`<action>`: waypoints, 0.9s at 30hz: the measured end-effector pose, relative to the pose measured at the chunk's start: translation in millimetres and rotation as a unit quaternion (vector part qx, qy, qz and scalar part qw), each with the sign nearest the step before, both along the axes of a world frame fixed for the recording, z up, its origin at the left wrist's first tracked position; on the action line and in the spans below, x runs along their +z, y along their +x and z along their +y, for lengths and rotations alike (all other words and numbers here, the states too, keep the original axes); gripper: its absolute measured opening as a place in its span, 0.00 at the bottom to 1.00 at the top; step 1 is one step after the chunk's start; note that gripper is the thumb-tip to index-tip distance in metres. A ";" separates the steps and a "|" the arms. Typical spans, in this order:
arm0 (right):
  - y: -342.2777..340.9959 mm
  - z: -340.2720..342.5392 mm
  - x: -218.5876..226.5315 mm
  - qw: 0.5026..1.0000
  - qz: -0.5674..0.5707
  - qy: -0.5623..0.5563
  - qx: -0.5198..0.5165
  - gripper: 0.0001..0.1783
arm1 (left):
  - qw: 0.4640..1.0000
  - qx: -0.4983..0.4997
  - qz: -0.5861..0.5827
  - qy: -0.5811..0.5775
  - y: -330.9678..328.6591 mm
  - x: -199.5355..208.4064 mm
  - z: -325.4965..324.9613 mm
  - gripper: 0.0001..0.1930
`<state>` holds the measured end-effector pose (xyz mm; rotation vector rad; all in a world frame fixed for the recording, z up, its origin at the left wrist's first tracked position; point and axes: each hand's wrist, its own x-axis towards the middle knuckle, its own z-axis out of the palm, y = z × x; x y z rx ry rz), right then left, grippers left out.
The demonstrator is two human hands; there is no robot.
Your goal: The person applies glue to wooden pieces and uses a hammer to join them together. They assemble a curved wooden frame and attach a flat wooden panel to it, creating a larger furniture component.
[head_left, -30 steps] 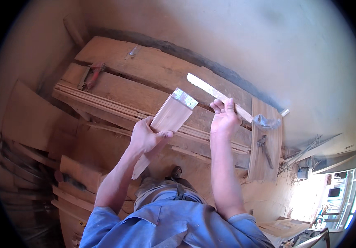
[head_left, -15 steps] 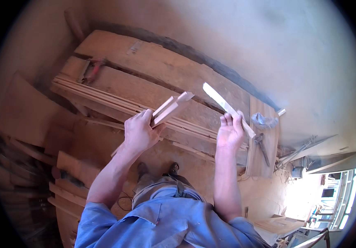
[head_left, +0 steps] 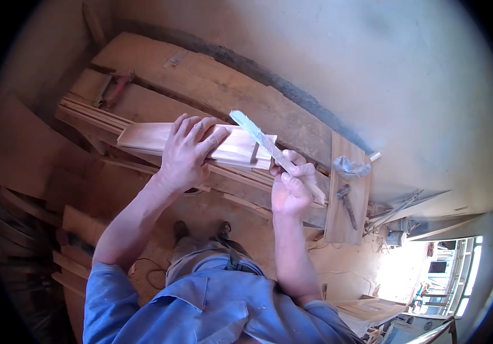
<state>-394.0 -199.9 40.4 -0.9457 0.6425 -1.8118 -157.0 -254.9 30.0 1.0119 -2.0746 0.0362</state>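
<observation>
Laid across in front of me is a short moulded wooden board [head_left: 146,135], pale with a grooved edge and a narrow slot near its right end. My left hand [head_left: 184,157] is closed on it, fingers spread over its top face. In my right hand [head_left: 293,186] is a flat wooden stick [head_left: 278,155], its far end coated white. The stick slants across the right end of the board; whether it touches the board I cannot tell. My right fingers are closed around the stick's lower part.
Behind is a plank bench [head_left: 212,80] with long thin strips [head_left: 94,112] along its near edge. A red-handled tool [head_left: 121,89] lies at its left. At the right, a plank [head_left: 344,229] bears a hammer [head_left: 346,206] and a clear plastic bag [head_left: 351,167].
My left hand has turned the board from pointing away to lying crosswise. My right hand has brought the stick leftward, over the board's right end.
</observation>
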 end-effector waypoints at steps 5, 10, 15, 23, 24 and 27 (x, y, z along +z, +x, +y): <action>-24.0 16.4 -6.0 0.998 0.064 -0.010 -0.006 0.10 | 0.999 -0.014 0.001 0.031 -3.8 -2.3 -3.4 0.36; -55.8 45.7 -19.6 0.994 0.108 0.009 -0.024 0.11 | 0.999 -0.038 0.014 0.026 -14.6 -3.5 -1.8 0.32; -120.1 95.0 -51.1 0.997 0.003 0.066 -0.049 0.06 | 0.995 0.019 0.073 0.058 -13.2 -6.2 -17.5 0.36; -77.5 27.1 7.7 0.927 -0.264 0.220 -0.149 0.07 | 0.999 0.001 -0.053 0.005 -34.4 2.0 -24.8 0.38; -70.2 17.1 11.6 0.928 -0.265 0.227 -0.131 0.06 | 0.999 -0.006 -0.053 -0.006 -38.3 1.2 -25.0 0.37; -47.0 4.8 8.3 0.928 -0.226 0.246 -0.164 0.07 | 0.998 -0.025 -0.047 -0.016 -47.4 1.8 -20.1 0.36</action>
